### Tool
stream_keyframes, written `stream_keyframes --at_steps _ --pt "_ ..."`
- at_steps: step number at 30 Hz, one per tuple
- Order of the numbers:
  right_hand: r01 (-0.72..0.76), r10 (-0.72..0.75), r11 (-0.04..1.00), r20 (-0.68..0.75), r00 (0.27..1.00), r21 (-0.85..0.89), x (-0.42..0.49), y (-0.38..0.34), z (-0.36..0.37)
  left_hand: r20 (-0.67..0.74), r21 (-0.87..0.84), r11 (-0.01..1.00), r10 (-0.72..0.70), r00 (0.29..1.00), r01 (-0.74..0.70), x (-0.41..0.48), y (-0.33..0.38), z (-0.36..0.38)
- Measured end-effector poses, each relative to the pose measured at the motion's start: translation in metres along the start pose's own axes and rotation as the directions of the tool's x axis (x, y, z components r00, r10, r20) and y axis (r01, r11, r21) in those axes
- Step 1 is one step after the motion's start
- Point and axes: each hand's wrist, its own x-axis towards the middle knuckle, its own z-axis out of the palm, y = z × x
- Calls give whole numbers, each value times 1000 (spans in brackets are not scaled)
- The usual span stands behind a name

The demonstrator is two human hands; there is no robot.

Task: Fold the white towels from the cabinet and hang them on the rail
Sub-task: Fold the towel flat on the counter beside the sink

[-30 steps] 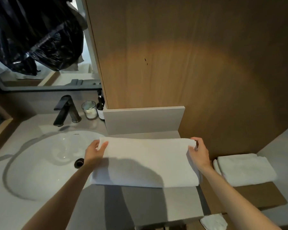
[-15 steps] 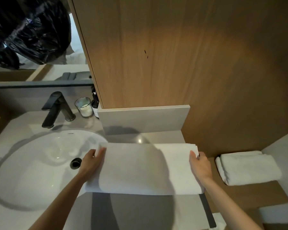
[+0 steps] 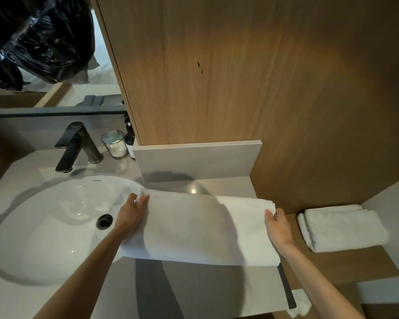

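I see a folded white towel [image 3: 205, 229] stretched flat between my two hands over the grey worktop [image 3: 194, 293], just in front of the low grey upstand. Its left end hangs over the right rim of the sink [image 3: 44, 238]; its right end reaches the right edge of the worktop. I cannot tell whether the towel rests fully on the surface or is held slightly above it.

My left hand [image 3: 130, 215] grips the far left corner, fingers curled round the edge. My right hand [image 3: 278, 226] grips the right end, thumb on top and fingers wrapped round the stacked layers at the far corner.

A second towel [image 3: 342, 229], folded thick, lies on the wooden shelf [image 3: 346, 263] to the right, lower than the worktop and apart from my right hand.

Behind the sink stands a black tap [image 3: 75, 146], and right of it a glass [image 3: 114, 143] and a dark bottle [image 3: 130, 139] beside the tall wooden panel [image 3: 217, 77].
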Motion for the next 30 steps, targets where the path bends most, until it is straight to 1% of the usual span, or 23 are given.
stream_keyframes --at_steps 5,7,8,9,10,11,12,13,14,15,16,19,22,24,28,30 --pt "-10 11 999 24 1000 -41 4 0 2 -33 123 992 -25 999 29 1 -3 3" --pt "-3 5 998 29 1000 -64 6 0 4 -93 191 981 -17 996 34 -2 -1 5" --pt "-4 7 997 28 1000 -77 6 -1 5 -147 228 973 11 989 23 -5 2 6" --pt "-4 6 996 27 1000 -88 7 -1 5 -207 272 962 91 974 -32 -9 5 9" --pt "0 2 995 25 1000 -99 8 0 6 -250 347 929 224 942 -129 -14 8 13" --pt "1 2 994 23 1000 -111 8 -1 6 -220 440 863 372 902 -249 -20 12 20" --pt "0 2 992 20 1000 -127 7 -1 7 -125 521 774 486 865 -359 -28 15 29" --pt "-1 3 990 15 1000 -144 7 -1 7 12 570 687 541 841 -450 -36 17 39" --pt "-1 3 986 8 1000 -167 7 -2 8 129 585 634 542 830 -505 -44 19 51" --pt "-7 7 980 1 1000 -199 6 -2 8 193 582 626 515 835 -520 -51 19 61" --pt "-11 9 971 -9 1000 -241 5 -2 9 214 577 640 481 850 -507 -55 18 67" --pt "14 -30 931 -39 999 -364 2 -1 9 181 609 643 456 871 -463 -56 16 71" --pt "35 -69 909 -68 995 -415 1 -1 10 184 632 635 435 882 -445 -56 18 69" --pt "73 -121 870 -69 990 -488 -1 -2 8 184 635 632 435 881 -445 -58 18 71" --pt "240 -314 747 -10 949 -620 -14 -4 8 182 641 636 418 890 -430 -65 16 71" --pt "259 -411 626 -28 911 -736 -22 -7 16 156 637 656 405 901 -405 -74 17 74"
